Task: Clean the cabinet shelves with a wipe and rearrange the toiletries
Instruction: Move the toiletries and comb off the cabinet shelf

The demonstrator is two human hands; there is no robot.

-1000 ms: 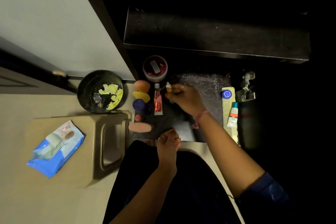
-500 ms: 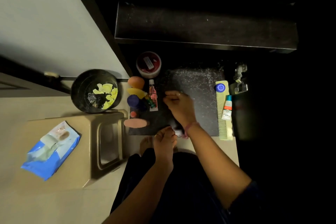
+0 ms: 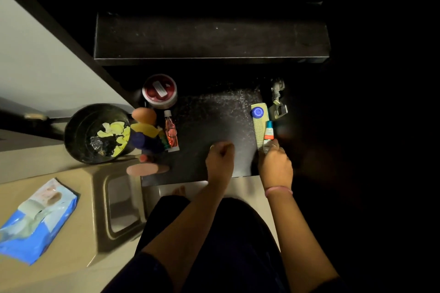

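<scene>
On the dark speckled cabinet shelf, one small white tube with a teal cap and orange band is pinched at its lower end by the right hand, one pale yellow-green comb lies just left of those fingers, and the left hand is held curled, its contents hidden.

Bare forearms, pink band at right wrist, dark, perhaps navy, clothing below.

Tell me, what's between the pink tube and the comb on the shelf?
Mostly bare dark shelf, seen from the head camera. Only the left hand, curled in a fist, sits low in that stretch, between the pink tube and the comb.
</scene>
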